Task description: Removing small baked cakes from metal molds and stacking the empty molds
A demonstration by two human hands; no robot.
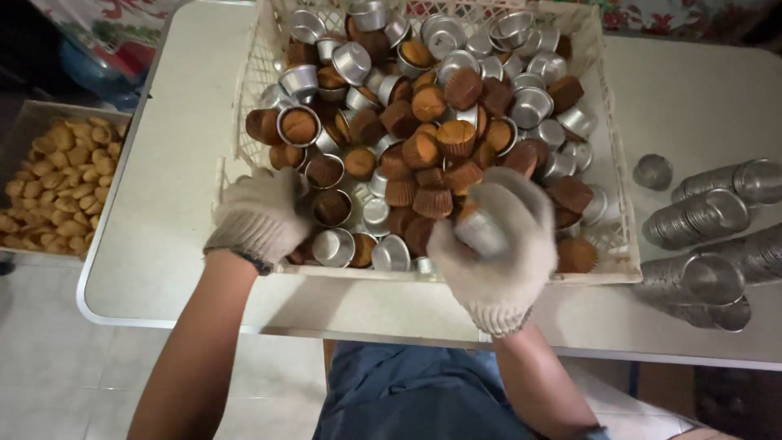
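- My right hand [495, 244], gloved in pale knit, is curled around a small metal cup [481, 232] at the near right of the crate; the cup's long axis tilts up and to the left, and it is blurred.
- My left hand [261, 213], gloved alike, rests on the crate's near left edge with its fingers bent down inside; I cannot tell whether it pinches anything.
- The white lattice crate [244, 98] sits on the desk [163, 244], heaped with brown cakes [432, 151] and empty cups; the heap lies just beyond both hands, and the right hand is nearer its middle.
- To the right, rows of nested metal cups [700, 216] lie on their sides, axes running left to right.
- Far left, off the desk, a tray [28, 114] holds golden cakes.
- No labels or signs show.
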